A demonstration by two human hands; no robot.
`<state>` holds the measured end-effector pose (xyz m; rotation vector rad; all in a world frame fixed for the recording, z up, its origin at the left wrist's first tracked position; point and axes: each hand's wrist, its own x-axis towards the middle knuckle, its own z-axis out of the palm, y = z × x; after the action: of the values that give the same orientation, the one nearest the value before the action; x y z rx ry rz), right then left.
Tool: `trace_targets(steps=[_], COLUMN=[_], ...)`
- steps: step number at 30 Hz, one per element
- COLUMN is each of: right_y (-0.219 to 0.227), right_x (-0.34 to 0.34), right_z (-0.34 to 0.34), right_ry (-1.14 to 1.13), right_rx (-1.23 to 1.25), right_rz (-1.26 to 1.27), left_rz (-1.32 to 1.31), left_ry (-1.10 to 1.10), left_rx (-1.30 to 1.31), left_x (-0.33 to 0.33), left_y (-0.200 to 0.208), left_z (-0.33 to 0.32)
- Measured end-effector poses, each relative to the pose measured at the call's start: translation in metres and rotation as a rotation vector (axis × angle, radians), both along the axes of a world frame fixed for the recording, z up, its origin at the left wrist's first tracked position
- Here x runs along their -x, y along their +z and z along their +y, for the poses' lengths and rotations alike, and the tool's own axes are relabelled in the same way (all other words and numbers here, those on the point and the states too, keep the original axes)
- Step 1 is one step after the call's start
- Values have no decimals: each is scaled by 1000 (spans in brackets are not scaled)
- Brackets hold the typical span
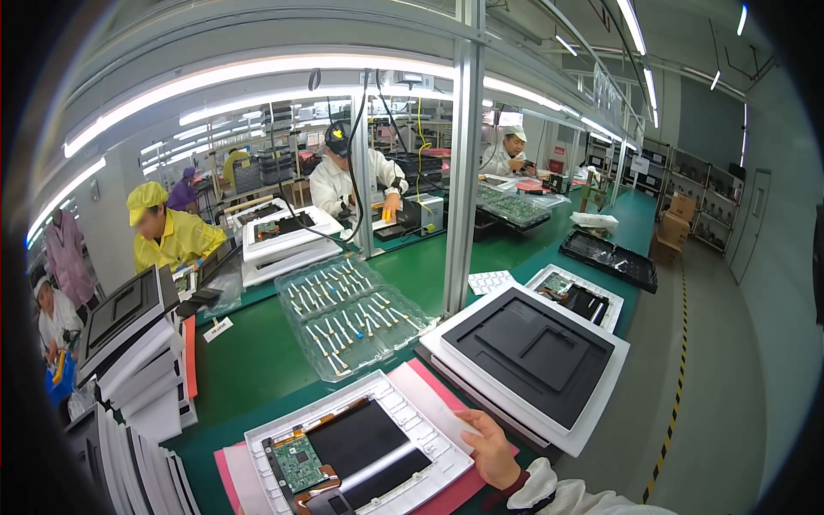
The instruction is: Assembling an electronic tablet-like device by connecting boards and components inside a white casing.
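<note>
In front of me lies a white plastic frame [402, 404] with its inside facing up. It holds a dark display panel [365, 446], a small green circuit board [297, 463] and brown flat cables [319, 505]. Under it are a white foam sheet [427, 396] and a pink sheet [427, 378]. My right hand [491, 451] is closed at the right side of the frame, its thumb and fingers on the edge of the white foam sheet; its fingertips are partly hidden. My left hand is out of view.
A clear tray [330, 369] of short white cables lies beyond. Stacked white-framed dark panels [524, 352] stand right, white boards [159, 369] left. A metal post [462, 172] rises from the green bench [232, 369]. Co-workers [348, 176] work across it. A black tray [608, 257] lies farther right.
</note>
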<state>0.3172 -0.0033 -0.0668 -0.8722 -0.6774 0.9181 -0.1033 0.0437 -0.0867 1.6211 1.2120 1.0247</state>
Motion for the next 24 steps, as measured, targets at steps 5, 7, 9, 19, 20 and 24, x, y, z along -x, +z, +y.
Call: trace_targets(steps=[5,7,9,19,20,24], right_y=[3,3,-3,0,-3,6], right_x=[4,7,4,4,3,7], right_z=[-2,-2,1,1,1,2], right_ry=[-80,-116,-120,-176,-184,-190], right_rx=[142,182,199,218,207,213], right_rz=[-59,-106,-130,-134,-140,-138], left_rz=[-320,-447,-572,-950,-1018,-1063], left_ry=[-34,-40,-36,19,-11,43], left_rx=[130,187,246,338,328,282], left_x=[-8,-11,-15,-15,-19,-40], left_y=[9,13,17,7,12,44], left_z=[-1,-2,-3,4,2,-2])
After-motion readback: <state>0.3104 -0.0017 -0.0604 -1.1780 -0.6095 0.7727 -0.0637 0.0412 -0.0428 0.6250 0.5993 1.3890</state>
